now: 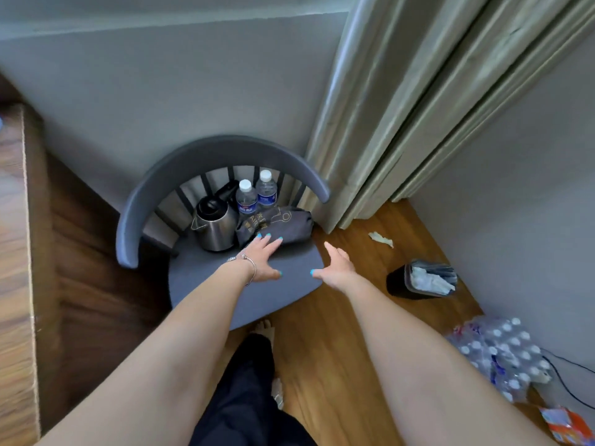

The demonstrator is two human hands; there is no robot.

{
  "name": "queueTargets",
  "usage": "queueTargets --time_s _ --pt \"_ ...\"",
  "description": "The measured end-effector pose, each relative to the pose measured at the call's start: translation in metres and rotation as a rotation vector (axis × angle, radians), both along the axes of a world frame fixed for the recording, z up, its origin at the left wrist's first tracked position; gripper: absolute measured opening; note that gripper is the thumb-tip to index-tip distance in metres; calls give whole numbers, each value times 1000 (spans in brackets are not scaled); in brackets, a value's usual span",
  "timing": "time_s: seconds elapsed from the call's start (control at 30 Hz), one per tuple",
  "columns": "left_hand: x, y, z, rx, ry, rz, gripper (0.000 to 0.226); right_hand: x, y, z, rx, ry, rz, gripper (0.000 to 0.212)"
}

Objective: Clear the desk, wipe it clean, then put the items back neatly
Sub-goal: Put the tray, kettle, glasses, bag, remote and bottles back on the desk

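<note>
While both hands are stretched out over the chair, nothing is held yet. The left hand is spread wide, and its fingertips are laid on the grey bag. The right hand is spread wide too, and it is kept in the air just beside the bag, near the seat's edge.

The bag is set on the seat, close to the kettle and in front of the two water bottles. The desk is seen at the far left, well apart.

The bag looks soft and floppy, so it is likely to sag when lifted. It is best taken with one hand on each end. Something hard may be tucked inside, so it should not be squeezed too much. The kettle is shiny and may be slippery; its black handle is the safe place to be gripped.
</note>
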State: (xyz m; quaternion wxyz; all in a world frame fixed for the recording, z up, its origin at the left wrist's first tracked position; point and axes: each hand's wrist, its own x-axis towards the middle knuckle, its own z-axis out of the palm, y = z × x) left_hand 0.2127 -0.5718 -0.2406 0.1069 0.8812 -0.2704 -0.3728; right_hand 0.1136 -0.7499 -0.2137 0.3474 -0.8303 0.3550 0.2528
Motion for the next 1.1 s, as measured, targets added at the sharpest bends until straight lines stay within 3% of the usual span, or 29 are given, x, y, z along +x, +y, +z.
queueTargets --time_s 0.1,0.2,0.5,0.83,1.1 --pt "22 -10 -12 26 -120 -24 108 26 -4 -12 -6 20 46 95" --pt "41 -19 -27 64 -127 47 117 51 -3 -26 25 45 34 101" --pt "91 -51 -90 105 -8 183 112 122 -15 -86 138 26 -95 105" --pt "118 -53 -150 75 -117 203 103 150 -14 -154 171 45 -190 115" --pt "105 -61 -176 28 -330 368 111 148 -19 -183 233 -18 -227 118"
